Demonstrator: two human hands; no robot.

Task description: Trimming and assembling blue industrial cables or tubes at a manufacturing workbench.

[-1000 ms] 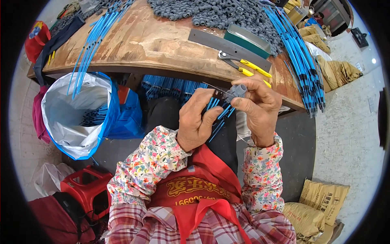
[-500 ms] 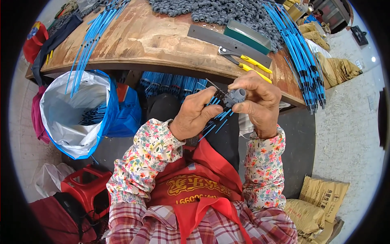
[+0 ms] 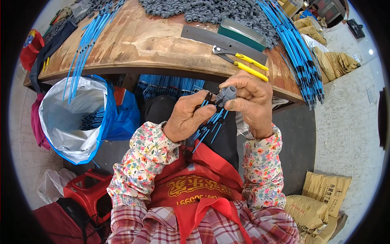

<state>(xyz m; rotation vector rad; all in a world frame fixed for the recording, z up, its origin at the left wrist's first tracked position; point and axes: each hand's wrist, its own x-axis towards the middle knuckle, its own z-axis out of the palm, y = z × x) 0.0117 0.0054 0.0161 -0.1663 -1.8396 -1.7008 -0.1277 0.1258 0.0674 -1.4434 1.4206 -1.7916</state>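
My left hand (image 3: 186,116) is closed around a bundle of thin blue rods (image 3: 214,127) with black tips, held low in front of my lap. Between the thumb and fingers of my right hand (image 3: 252,99) is a grey plastic pipe fitting (image 3: 230,92) with a round, open end facing up. The fitting sits right beside the black tips, and a thin strip spans from it towards my left fingers. Whether a rod enters the fitting I cannot tell. Just beyond my right hand, yellow-handled pliers (image 3: 251,69) lie on the wooden table (image 3: 122,44).
A heap of grey fittings (image 3: 211,10) covers the table's far side, near a green tray (image 3: 243,33) and a flat metal bar (image 3: 199,34). Blue rods (image 3: 298,61) hang over the right edge. A white-lined blue bag (image 3: 53,110) stands left, above a red stool (image 3: 91,187).
The view has shifted slightly. My left hand has turned, so more of the rods and their black tips show. The dark strip that stuck up by the fitting has dropped lower.
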